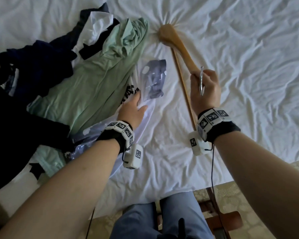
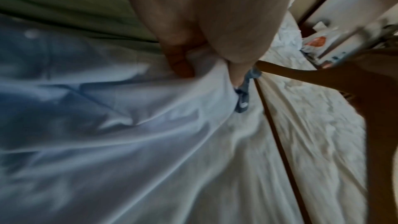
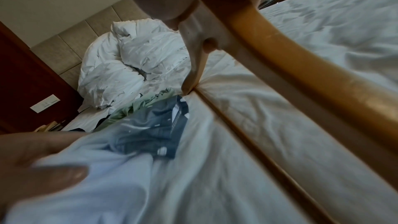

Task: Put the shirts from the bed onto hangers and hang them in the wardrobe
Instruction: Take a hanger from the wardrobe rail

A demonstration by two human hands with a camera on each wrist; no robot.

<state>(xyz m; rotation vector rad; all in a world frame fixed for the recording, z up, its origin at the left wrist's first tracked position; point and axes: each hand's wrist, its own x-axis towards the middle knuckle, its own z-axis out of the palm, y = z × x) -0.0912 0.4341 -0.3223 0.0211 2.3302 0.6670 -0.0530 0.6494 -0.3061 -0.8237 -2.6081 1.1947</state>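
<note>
A white shirt (image 1: 145, 121) with a blue-grey print (image 1: 154, 78) lies on the bed beside a pale green shirt (image 1: 97, 80). My left hand (image 1: 134, 109) pinches a fold of the white shirt (image 2: 150, 125) between thumb and fingers (image 2: 181, 62). My right hand (image 1: 204, 90) grips a wooden hanger (image 1: 175, 44) at its middle, by the metal hook (image 1: 202, 81). The hanger's far end presses into the sheet, and its bar (image 3: 247, 125) runs just right of the white shirt (image 3: 96, 176).
Dark navy and white clothes (image 1: 33, 66) are heaped at the left of the bed. A crumpled white duvet (image 3: 133, 60) sits near the headboard. The bed sheet (image 1: 248, 66) is bare to the right. A wooden chair (image 1: 219, 219) stands near my legs at the bed's edge.
</note>
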